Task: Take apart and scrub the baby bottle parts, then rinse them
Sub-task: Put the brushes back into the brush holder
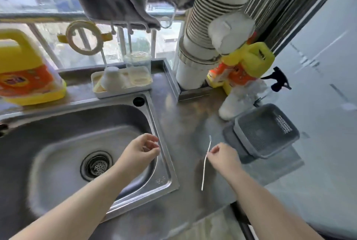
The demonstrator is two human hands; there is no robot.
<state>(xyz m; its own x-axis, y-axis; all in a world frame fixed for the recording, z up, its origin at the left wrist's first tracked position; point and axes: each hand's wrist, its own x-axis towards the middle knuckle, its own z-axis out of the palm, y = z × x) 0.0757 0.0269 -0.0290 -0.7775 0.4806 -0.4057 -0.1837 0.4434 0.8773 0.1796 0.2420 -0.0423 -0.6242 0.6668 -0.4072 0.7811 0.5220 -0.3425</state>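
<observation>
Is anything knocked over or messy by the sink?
Nothing looks spilled or broken. One thing sits crooked: the gray basket on the counter right of the sink is tipped, leaning on a gray lid or tray beneath it. The right hand pinches a thin white straw; the left hand holds nothing.

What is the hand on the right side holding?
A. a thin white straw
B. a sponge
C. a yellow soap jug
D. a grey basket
A: the right hand pinches a thin white straw over the steel counter, while the grey plastic basket sits untouched beside it and the yellow detergent jug stands far off behind the steel sink.
</observation>
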